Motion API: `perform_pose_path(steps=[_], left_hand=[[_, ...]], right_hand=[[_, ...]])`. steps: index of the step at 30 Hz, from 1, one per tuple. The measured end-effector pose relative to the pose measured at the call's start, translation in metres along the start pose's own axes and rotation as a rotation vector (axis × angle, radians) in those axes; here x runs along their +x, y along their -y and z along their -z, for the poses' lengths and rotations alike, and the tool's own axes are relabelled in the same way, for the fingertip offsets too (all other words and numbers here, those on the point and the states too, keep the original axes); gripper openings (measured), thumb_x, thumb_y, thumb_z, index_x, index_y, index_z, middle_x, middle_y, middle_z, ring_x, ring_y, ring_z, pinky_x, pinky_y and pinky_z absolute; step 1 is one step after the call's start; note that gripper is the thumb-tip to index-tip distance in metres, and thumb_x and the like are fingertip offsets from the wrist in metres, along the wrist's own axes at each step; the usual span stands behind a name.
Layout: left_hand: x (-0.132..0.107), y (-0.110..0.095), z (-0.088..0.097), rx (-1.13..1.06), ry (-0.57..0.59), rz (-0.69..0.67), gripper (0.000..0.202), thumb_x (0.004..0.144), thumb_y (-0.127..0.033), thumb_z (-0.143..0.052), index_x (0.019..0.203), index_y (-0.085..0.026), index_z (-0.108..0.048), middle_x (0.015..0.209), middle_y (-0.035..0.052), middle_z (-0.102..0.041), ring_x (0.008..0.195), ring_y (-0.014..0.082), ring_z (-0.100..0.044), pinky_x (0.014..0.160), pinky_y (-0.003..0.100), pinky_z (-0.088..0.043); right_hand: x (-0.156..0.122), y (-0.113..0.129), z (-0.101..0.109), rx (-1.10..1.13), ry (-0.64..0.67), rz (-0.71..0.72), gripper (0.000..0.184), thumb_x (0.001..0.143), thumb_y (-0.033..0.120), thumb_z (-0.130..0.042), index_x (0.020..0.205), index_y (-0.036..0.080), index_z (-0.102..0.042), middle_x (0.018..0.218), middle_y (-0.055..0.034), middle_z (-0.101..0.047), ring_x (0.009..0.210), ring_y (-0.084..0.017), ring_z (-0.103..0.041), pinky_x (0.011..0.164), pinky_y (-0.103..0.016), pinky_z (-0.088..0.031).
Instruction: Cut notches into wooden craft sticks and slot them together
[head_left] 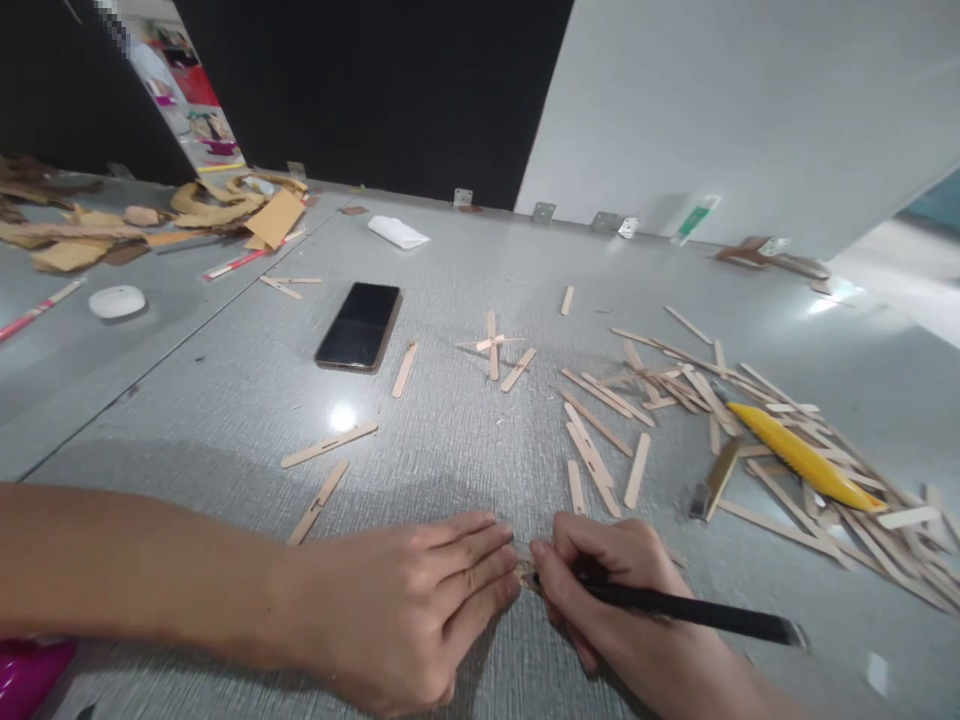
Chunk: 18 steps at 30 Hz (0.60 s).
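My left hand (420, 605) lies on the table with its fingers stretched out side by side. Its fingertips touch a small wooden stick (525, 566), mostly hidden between the two hands. In my right hand (630, 590) the fingers are closed round a slim black pen (697, 608), its tip down at that stick. Two wooden sticks with cut slots, one a popsicle stick (330, 445), lie beyond my left wrist. A small cross of sticks (492, 343) stands farther off, near a black phone (360, 327).
At right, a yellow utility knife (806, 455) lies on a heap of popsicle sticks (847, 540), beside a metal-tipped piece (716, 480). A white earbud case (118, 302), torn cardboard (90, 235) and a folded white paper (397, 232) lie farther back. Upright panels (375, 90) bound the table.
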<state>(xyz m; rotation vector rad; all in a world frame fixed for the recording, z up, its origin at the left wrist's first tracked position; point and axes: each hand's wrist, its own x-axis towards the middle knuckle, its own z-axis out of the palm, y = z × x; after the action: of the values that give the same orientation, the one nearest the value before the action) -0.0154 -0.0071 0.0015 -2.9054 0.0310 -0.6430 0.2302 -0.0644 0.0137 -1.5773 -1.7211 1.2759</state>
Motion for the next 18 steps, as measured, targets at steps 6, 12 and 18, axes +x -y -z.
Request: perform_pose_path(steps=[6, 12, 18], left_hand=[[-0.0002, 0.0001, -0.0001, 0.008, -0.002, -0.007, 0.049, 0.099, -0.023, -0.048, 0.132, 0.006, -0.07, 0.135, 0.0225, -0.072, 0.13, 0.0345, -0.069, 0.121, 0.046, -0.048], [-0.0007, -0.0001, -0.002, 0.013, 0.002, -0.01, 0.049, 0.099, -0.025, -0.049, 0.133, 0.005, -0.069, 0.137, 0.0227, -0.072, 0.131, 0.0345, -0.068, 0.122, 0.047, -0.047], [0.0002, 0.0, 0.0001, 0.003, 0.007, -0.008, 0.05, 0.1, -0.026, -0.048, 0.133, 0.006, -0.069, 0.136, 0.0231, -0.072, 0.13, 0.0343, -0.068, 0.121, 0.046, -0.047]], right_hand=[[0.002, 0.0031, 0.0009, 0.008, 0.002, -0.009, 0.045, 0.102, 0.037, -0.067, 0.065, 0.024, -0.045, 0.045, 0.0104, -0.047, 0.036, -0.007, -0.046, 0.04, -0.018, -0.036], [0.0013, 0.0062, 0.001, 0.005, 0.01, -0.012, 0.048, 0.103, 0.038, -0.066, 0.064, 0.025, -0.042, 0.045, 0.0103, -0.045, 0.036, -0.007, -0.045, 0.039, -0.019, -0.034], [-0.0005, 0.0037, -0.0008, -0.035, -0.003, 0.012, 0.047, 0.105, 0.039, -0.062, 0.065, 0.025, -0.042, 0.044, 0.0101, -0.046, 0.035, -0.007, -0.045, 0.039, -0.019, -0.034]])
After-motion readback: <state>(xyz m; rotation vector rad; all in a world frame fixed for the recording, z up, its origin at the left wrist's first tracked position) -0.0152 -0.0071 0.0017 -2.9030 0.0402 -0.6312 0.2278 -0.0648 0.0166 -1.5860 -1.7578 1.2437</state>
